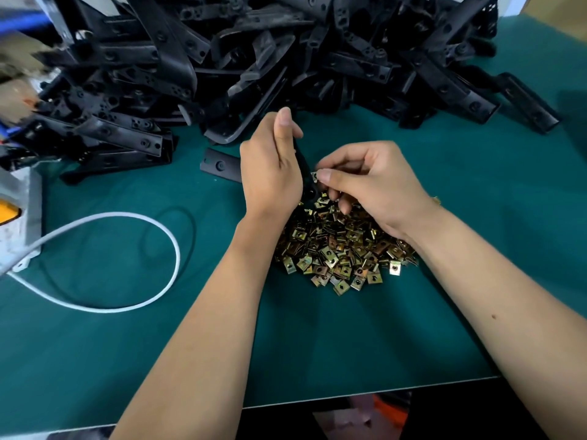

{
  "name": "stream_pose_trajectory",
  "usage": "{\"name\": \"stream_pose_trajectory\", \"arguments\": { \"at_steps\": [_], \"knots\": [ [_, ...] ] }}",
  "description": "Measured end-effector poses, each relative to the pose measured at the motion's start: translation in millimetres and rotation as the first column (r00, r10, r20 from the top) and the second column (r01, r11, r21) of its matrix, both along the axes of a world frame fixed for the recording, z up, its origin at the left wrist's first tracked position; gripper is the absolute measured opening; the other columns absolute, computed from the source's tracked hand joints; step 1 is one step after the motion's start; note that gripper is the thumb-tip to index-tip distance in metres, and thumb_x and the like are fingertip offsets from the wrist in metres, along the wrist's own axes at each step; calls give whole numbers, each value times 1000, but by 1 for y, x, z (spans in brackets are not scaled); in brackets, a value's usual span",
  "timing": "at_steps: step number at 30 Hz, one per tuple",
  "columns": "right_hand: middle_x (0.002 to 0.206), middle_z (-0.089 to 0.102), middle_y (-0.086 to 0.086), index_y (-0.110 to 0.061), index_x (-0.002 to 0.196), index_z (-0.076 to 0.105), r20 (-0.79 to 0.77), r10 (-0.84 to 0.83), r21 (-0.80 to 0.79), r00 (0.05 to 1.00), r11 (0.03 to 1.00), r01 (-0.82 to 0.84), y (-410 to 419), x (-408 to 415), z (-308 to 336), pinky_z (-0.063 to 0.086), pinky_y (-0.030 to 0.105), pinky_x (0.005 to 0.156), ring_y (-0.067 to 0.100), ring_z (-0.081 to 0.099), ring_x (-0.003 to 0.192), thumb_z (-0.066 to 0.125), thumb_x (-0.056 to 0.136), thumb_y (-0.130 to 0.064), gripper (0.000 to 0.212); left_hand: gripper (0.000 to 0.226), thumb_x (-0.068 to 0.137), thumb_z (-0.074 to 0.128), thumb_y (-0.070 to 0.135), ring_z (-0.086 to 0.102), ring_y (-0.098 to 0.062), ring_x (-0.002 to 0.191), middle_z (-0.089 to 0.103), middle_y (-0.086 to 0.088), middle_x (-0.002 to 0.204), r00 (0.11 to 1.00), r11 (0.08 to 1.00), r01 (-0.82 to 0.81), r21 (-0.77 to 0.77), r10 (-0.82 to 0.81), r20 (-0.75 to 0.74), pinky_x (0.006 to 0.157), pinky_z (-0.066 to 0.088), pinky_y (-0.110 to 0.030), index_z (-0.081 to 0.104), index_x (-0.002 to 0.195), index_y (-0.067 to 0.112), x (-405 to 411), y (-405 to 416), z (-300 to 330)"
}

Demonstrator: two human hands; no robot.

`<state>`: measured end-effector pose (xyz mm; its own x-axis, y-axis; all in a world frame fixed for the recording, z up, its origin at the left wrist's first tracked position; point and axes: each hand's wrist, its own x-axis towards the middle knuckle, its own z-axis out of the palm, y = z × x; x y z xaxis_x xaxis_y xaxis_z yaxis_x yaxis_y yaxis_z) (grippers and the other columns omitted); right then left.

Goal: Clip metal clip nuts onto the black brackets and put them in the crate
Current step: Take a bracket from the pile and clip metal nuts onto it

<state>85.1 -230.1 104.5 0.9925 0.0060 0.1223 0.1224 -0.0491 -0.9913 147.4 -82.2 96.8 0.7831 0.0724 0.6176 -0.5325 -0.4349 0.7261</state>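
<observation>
Left hand (270, 173) grips a bracket (306, 176) upright; right hand (371, 185) pinches a nut (314, 176) at its edge. Bracket heap (254, 58) crowds the far worktop (349, 344); white cable (139, 217) loops left; nut pile (343, 249) lies under the wrists.

Shiny brass-toned clip nuts (343, 249); matt brackets (254, 58)

There is one view only, from the camera on my head, wide-angled, looking forward and steeply down over my forearms. It sits close: my left hand (270, 166) and right hand (371, 185) fill the middle, the green surface (349, 344) spreads below to its near edge, and the pile of black brackets (286, 52) runs along the far top. Straight lines bow near the borders.
</observation>
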Motion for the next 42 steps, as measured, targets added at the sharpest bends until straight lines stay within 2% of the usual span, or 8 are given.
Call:
{"name": "stream_pose_trajectory", "arguments": {
  "at_steps": [7,10,14,20,27,31,37,42],
  "knots": [
    [77,71,6,-12,89,79,-9,-15,-26,1000,1000,15,2,-1,0,51,22,46,16,64,69,77,90,-2,10,53,109,29,42,57,-13,65,54,12,62,1000,1000,-17,21,18,-25,59,43,-31,67,85,14,-1,-3,0],
    [83,73,5,-12,91,78,-27,-48,43,998,998,49,1,0,1,54,24,49,12,67,77,75,91,-2,10,53,109,29,42,58,-13,67,55,9,61,999,999,-29,19,30,-42,62,44,-34,68,86,14,-1,-3,0],
    [78,73,5,-7,92,77,-35,-41,110,999,993,44,-2,0,2,57,24,56,14,68,71,74,91,0,8,52,109,30,42,56,-13,63,53,8,60,997,999,-51,-5,51,-64,63,45,-38,67,86,14,0,-3,1],
    [77,73,10,-6,89,76,-19,-50,127,999,991,52,2,0,1,61,27,64,20,69,68,77,87,2,8,54,108,27,45,56,-9,63,57,10,62,995,998,-62,-13,61,-77,63,45,-35,67,83,16,0,-5,1],
    [74,72,7,-4,89,74,6,-67,105,998,992,66,5,-1,0,59,26,60,18,68,64,80,85,2,9,64,106,22,51,57,-2,67,60,14,66,981,993,-118,8,118,-155,64,38,-23,74,87,19,-1,-7,2],
    [71,68,3,-5,94,66,-7,-37,114,999,993,37,4,-1,2,55,23,57,13,63,62,77,85,7,19,64,106,20,52,64,-14,78,63,13,73,969,983,-174,64,182,-164,70,44,-35,75,90,22,-9,-13,6],
    [70,64,3,-8,94,65,-34,47,105,998,994,-43,0,0,4,48,21,56,11,56,60,76,85,7,21,74,99,10,59,65,-21,77,67,6,76,971,965,-201,171,219,-92,71,48,-40,71,89,18,-16,-19,12],
    [70,68,-4,-12,102,67,36,58,9,998,998,-58,-4,2,3,49,19,65,8,60,64,80,85,-3,23,77,97,8,60,64,-20,76,68,5,75,963,957,-231,176,251,-99,70,48,-39,70,84,17,-14,-19,13]
  ]
}}
